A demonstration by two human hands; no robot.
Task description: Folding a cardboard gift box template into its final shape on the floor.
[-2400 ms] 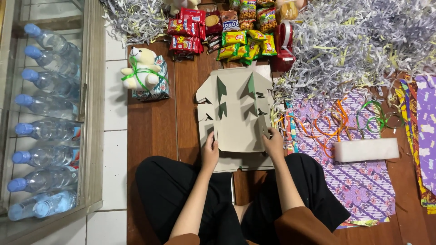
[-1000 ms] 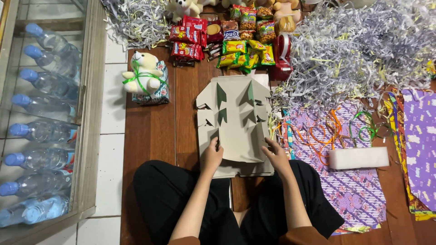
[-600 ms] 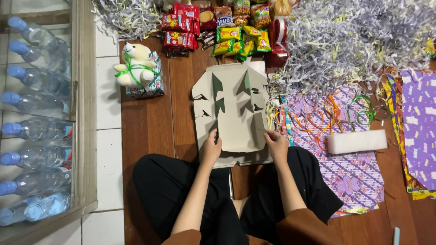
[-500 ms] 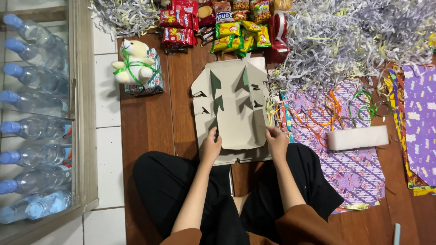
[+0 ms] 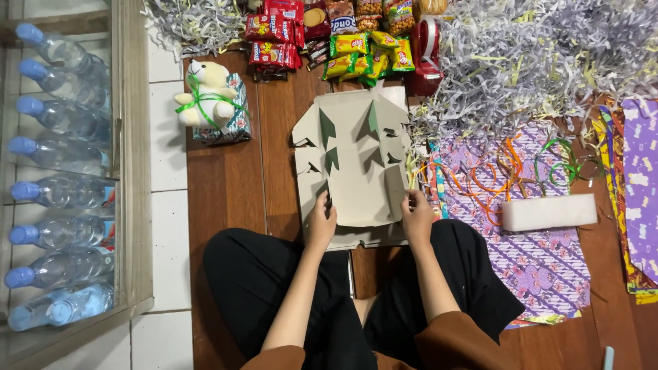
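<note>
red snack packets [image 5: 273, 42], yellow-green packets [image 5: 367, 56]

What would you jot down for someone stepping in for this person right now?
Left hand: gripping the left edge of the flat grey cardboard box blank.
Right hand: pinching its right edge.
The blank lies unfolded on the wooden floor, flaps and slots cut.
Nothing is folded up; all sides are left to raise.
Snack packets, shredded paper, plush bear lie beyond.
</note>
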